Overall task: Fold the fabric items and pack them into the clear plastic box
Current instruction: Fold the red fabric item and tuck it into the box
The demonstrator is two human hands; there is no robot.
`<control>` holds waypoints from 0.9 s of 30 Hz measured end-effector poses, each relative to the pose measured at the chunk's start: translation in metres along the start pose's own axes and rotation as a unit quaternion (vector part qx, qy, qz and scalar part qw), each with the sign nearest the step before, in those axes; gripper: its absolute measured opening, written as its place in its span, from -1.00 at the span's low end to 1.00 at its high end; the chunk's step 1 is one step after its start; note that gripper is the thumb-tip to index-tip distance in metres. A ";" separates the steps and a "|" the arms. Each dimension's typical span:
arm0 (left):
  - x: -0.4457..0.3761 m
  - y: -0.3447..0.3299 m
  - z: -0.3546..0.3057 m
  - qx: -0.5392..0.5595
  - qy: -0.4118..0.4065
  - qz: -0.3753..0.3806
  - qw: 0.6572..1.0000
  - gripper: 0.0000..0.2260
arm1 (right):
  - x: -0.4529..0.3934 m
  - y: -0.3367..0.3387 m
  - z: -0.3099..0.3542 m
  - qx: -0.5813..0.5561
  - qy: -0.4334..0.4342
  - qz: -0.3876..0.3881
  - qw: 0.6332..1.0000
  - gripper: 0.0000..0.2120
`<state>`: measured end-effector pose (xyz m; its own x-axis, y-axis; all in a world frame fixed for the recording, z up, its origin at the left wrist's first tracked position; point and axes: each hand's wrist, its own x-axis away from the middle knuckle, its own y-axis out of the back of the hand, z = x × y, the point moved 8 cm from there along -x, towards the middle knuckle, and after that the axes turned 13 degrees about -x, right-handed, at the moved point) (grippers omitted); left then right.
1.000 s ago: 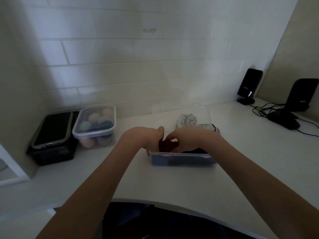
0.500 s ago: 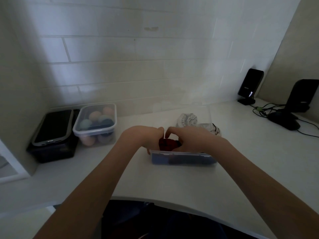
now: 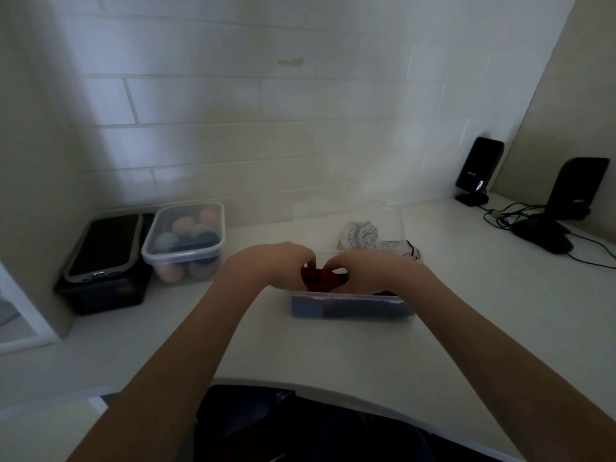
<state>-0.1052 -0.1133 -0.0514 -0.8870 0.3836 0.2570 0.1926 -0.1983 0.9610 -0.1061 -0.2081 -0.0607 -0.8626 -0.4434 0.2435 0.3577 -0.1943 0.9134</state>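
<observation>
A clear plastic box sits on the white counter in front of me, with dark blue and black fabric showing through its near wall. A red fabric item is bunched over the box's left part. My left hand and my right hand both pinch it from either side, fingers curled in. Behind the box lie two pale patterned fabric pieces, loose and crumpled. The box's clear lid stands up behind them.
A second lidded clear container with coloured balls stands at the left. Beside it a phone lies on a black box. Two black speakers with cables occupy the right corner. The tiled wall is close behind.
Both hands stay on the red fabric; the fingers have curled lower into the box and the red item sits a little deeper.
</observation>
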 end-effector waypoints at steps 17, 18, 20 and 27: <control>0.026 0.003 0.046 0.360 0.057 -0.388 0.847 -0.85 | 0.052 0.087 -0.049 -0.284 0.079 -0.417 0.860 -0.91; 0.025 0.001 0.045 0.369 0.056 -0.390 0.842 -0.85 | 0.059 0.092 -0.063 -0.295 0.067 -0.467 0.831 -0.89; 0.023 -0.003 0.046 0.384 0.059 -0.398 0.831 -0.84 | 0.070 0.093 -0.091 -0.324 0.037 -0.533 0.781 -0.85; 0.017 -0.019 0.052 0.415 0.088 -0.406 0.809 -0.87 | 0.042 0.037 -0.136 -0.315 -0.038 -0.408 0.856 -0.76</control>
<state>-0.1021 -0.0557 -0.0598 -0.8947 -0.0653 -0.4420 -0.3329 0.7572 0.5619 -0.0804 -0.3526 -0.0615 -0.9293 0.1181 -0.3499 -0.2737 -0.8564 0.4378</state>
